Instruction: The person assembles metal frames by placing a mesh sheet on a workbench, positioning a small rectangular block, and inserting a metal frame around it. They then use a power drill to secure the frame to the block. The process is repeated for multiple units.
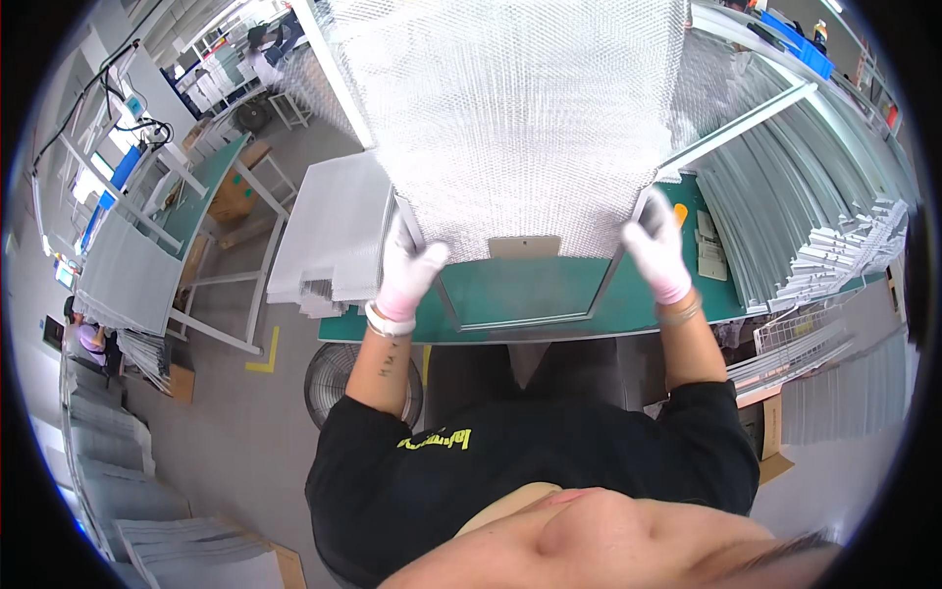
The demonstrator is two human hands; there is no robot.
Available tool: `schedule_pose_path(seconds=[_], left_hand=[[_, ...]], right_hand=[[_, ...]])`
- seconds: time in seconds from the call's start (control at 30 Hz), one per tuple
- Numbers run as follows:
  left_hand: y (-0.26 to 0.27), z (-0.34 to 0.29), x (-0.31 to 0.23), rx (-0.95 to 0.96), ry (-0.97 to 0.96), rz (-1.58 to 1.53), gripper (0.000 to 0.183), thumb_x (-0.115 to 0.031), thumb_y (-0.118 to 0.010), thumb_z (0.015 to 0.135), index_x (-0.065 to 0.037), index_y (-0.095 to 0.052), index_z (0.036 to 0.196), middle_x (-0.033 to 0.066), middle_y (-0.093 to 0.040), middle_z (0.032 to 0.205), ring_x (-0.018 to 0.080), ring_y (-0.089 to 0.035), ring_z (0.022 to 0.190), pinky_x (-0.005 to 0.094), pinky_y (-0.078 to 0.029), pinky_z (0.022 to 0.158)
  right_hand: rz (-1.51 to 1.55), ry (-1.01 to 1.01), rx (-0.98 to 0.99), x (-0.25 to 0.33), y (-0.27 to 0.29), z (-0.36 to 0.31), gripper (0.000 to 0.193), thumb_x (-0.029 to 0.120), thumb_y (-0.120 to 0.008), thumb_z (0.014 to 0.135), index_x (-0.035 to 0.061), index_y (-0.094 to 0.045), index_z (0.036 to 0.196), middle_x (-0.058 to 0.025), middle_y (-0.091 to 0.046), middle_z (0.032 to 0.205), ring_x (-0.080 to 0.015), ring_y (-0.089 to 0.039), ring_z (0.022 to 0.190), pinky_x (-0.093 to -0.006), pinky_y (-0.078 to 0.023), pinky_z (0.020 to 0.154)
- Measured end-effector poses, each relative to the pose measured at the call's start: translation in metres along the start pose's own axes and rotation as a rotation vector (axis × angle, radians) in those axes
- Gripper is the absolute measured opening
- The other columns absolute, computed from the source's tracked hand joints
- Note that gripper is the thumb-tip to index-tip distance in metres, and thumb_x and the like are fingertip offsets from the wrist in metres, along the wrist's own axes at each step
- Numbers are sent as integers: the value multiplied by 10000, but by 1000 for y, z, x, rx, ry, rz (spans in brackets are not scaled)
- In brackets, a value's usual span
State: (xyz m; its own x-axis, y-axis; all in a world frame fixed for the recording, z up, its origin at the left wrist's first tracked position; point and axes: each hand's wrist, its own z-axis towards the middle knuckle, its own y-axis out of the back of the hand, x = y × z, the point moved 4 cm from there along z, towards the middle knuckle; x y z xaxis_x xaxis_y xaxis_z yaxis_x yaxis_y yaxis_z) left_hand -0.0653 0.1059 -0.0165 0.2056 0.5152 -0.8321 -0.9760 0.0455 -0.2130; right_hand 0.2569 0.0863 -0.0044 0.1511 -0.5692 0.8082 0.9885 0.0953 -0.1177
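A thin rectangular framed panel (pixel 525 323) with a grey rim and a see-through lower part is tilted up over the green table. A large sheet of bubble wrap (pixel 520 128) covers most of its upper area, hanging from above. A small beige rectangular piece (pixel 525 246) shows at the wrap's lower edge. My left hand (pixel 410 265), in a white glove, is closed on the panel's left side, thumb pointing inward. On the opposite side, my gloved right hand (pixel 654 247) grips the right edge, slightly blurred. Some fingers of both hands are hidden behind the rim.
White foam sheets (pixel 339 221) are stacked left of the panel on the green table (pixel 461 331). Many thin panels (pixel 785 187) stand in a row at the right. A white metal bar (pixel 736 128) crosses there. A floor fan (pixel 334 383) stands below left. Other people work far off.
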Motion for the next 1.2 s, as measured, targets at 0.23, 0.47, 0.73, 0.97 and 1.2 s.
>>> schedule_pose_path(seconds=[0.23,0.47,0.73,0.97,1.2], left_hand=[[-10,9,-21,-229,-204,194,151,-43,-639,944,-8,-589,1081,-71,-525,770,-5,-395,646,181,-346,571],[-15,0,-37,-219,-278,-111,225,74,-626,875,-57,-585,1053,-23,-603,939,35,-520,833,209,-430,765],[-7,-1,-38,-37,-201,-200,308,140,-551,853,-93,-552,1054,0,-641,994,54,-546,858,229,-446,793],[-9,0,-34,-59,-148,-218,339,107,-539,880,-88,-519,1157,-3,-640,960,57,-545,826,226,-446,762],[-21,-7,-37,-63,-43,-88,426,26,-643,909,32,-543,1323,64,-696,1076,103,-638,955,267,-504,862]], right_hand=[[-210,176,-342,12,-14,8,172,61,-647,956,-21,-613,1103,96,-494,712,8,-374,617,-181,-302,546],[-6,134,-335,14,-14,3,233,-7,-572,963,-34,-576,1194,34,-617,932,-5,-475,757,-171,-399,703],[25,153,-263,9,-6,0,200,14,-575,973,-29,-592,1168,-13,-661,1035,-45,-549,878,-222,-442,835],[9,116,-200,-1,7,-1,208,17,-551,979,-31,-589,1178,-20,-665,1035,-48,-548,872,-233,-440,821],[-44,95,-287,12,-17,-2,133,16,-575,976,-6,-596,1105,67,-550,802,-5,-433,685,-182,-353,609]])
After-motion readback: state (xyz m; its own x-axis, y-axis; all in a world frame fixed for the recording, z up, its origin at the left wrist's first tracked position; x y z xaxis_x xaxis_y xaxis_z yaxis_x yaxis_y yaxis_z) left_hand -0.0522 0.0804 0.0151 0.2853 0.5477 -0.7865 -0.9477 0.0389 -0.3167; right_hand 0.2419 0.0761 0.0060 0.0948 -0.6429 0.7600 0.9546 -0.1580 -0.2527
